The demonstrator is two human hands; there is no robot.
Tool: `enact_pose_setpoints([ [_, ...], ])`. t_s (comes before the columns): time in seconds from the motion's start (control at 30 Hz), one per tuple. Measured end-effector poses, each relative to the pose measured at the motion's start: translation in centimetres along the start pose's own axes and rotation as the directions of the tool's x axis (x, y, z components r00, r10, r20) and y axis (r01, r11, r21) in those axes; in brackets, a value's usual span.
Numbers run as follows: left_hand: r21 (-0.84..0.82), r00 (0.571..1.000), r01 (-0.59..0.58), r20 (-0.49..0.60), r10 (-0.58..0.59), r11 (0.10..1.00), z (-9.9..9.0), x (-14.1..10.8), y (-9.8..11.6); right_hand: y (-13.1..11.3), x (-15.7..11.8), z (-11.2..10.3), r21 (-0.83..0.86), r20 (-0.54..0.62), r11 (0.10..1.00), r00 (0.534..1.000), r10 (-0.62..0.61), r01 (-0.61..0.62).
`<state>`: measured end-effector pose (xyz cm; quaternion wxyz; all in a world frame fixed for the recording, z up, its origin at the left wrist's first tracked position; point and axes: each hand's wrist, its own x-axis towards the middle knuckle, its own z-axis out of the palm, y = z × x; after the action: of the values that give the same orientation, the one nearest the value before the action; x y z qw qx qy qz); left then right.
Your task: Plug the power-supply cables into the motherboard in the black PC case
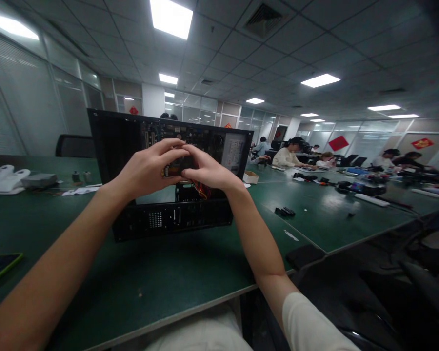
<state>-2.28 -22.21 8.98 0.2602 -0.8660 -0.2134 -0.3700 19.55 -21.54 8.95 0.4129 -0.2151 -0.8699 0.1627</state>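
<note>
A black open computer case stands on the green table, its inside facing me. My left hand and my right hand meet in front of its opening, fingertips close together around something inside that I cannot make out. The fingers of both hands are bent. Below my right hand hangs a bundle of coloured cables. Behind the hands, part of a circuit board shows. A labelled metal power supply sits at the right side of the case.
On the left are white bags, a grey box and a green-edged device. To the right lie black parts and a small open box. People sit at the far tables.
</note>
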Motion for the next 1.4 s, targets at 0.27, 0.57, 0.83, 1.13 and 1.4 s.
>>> enact_pose_setpoints([
  [0.27,0.085,0.986,0.013,-0.166,0.001,0.996,1.5,0.3,1.3,0.4,0.1,-0.7,0.073,-0.168,0.996,0.983,0.067,-0.055],
  [0.57,0.092,0.954,0.095,-0.293,-0.065,0.991,2.8,-0.2,1.0,1.1,0.2,0.1,0.129,-0.179,0.978,0.966,0.187,-0.165],
  [0.83,0.138,0.888,0.054,-0.460,0.016,0.989,4.2,-0.7,-0.2,1.6,0.3,-0.3,-0.083,-0.222,0.996,0.974,-0.036,0.018],
  [1.13,0.075,0.883,0.186,-0.450,-0.133,0.980,3.7,-1.0,-1.6,2.3,0.2,-0.2,-0.571,-0.128,0.816,0.971,-0.202,0.095],
  [1.4,0.198,0.963,0.177,-0.238,-0.128,0.964,5.5,-1.8,-2.4,3.3,-0.4,1.1,-0.827,-0.070,0.563,0.993,-0.100,-0.001],
])
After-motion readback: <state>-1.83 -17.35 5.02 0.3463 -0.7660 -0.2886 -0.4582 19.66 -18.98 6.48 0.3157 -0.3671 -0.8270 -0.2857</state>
